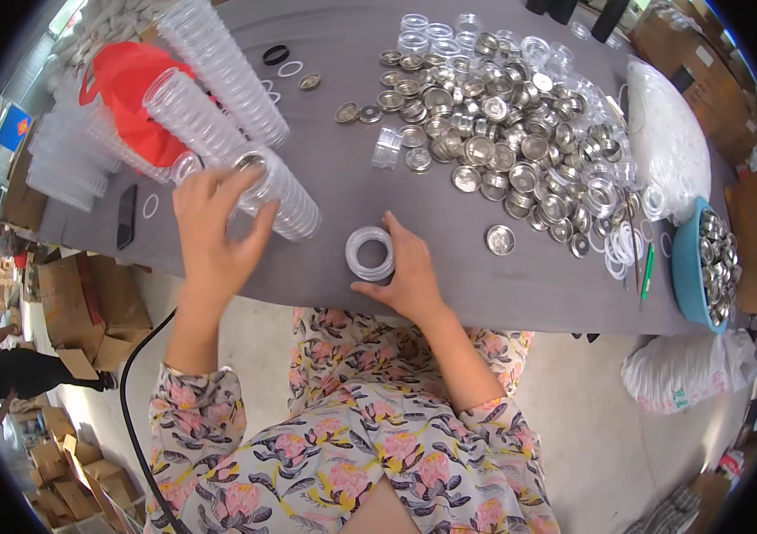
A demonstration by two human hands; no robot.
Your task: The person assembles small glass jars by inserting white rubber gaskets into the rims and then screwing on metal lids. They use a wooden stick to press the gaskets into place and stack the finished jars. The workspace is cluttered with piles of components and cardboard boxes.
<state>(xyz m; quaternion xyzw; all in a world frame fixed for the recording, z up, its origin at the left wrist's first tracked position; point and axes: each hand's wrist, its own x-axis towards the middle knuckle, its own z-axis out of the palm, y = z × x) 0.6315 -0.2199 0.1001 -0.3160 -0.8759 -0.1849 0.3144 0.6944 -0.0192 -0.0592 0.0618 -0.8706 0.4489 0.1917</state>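
My right hand (pixel 411 270) curves around a round, clear plastic piece with a ring-shaped top (pixel 354 256) near the front edge of the table, thumb and fingers against its side. Left of it, my left hand (pixel 215 218) is raised at the upper end of a leaning stack of clear round plastic containers (pixel 296 209). Its thumb and index finger are apart, and slight blur hides whether they touch the stack. A silvery round piece (pixel 252 163) shows at the stack's top, just beyond the fingers.
A large heap of silver metal caps (pixel 494 142) covers the right of the table. Beyond it lie a white plastic bag (pixel 668 133) and a blue basin (pixel 687 276) of caps. A red bag (pixel 129 98), tall clear stacks (pixel 218 62) and a phone (pixel 126 216) are at left.
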